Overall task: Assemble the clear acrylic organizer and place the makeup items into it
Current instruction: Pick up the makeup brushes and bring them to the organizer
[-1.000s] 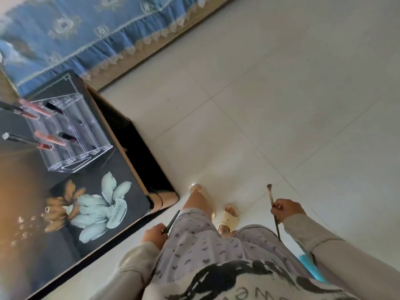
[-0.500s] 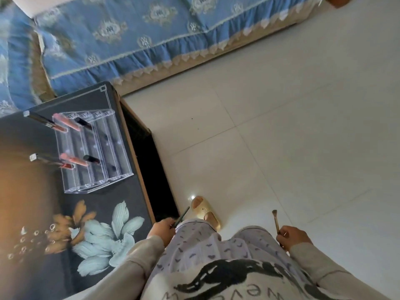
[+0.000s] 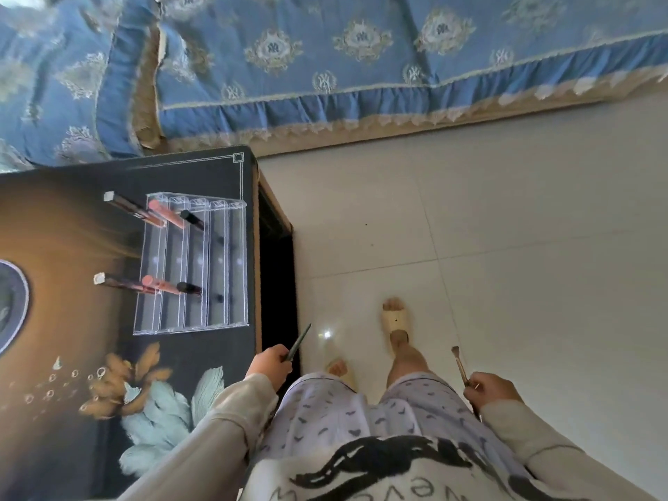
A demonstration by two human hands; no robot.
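Observation:
The clear acrylic organizer [image 3: 195,263] stands on the dark floral table [image 3: 90,356], near its right edge. Several makeup sticks poke out of its left slots: dark tubes with white caps [image 3: 123,204], pink tubes [image 3: 164,213] and black-capped ones [image 3: 191,218]. The right slots look empty. My left hand [image 3: 269,367] grips a thin dark pencil [image 3: 299,341] just off the table's right edge. My right hand [image 3: 493,390] grips a small makeup brush [image 3: 458,365], bristles up, out over the floor.
A blue patterned sofa cover [image 3: 325,66] with lace trim runs along the far side. White floor tiles [image 3: 524,247] spread to the right. My legs and slippered feet [image 3: 395,320] are beside the table's open dark side [image 3: 276,283].
The view has swung left and up, bringing the table and organizer closer to centre. Both hands keep hold of the pencil and the brush, and I have stepped along the table.

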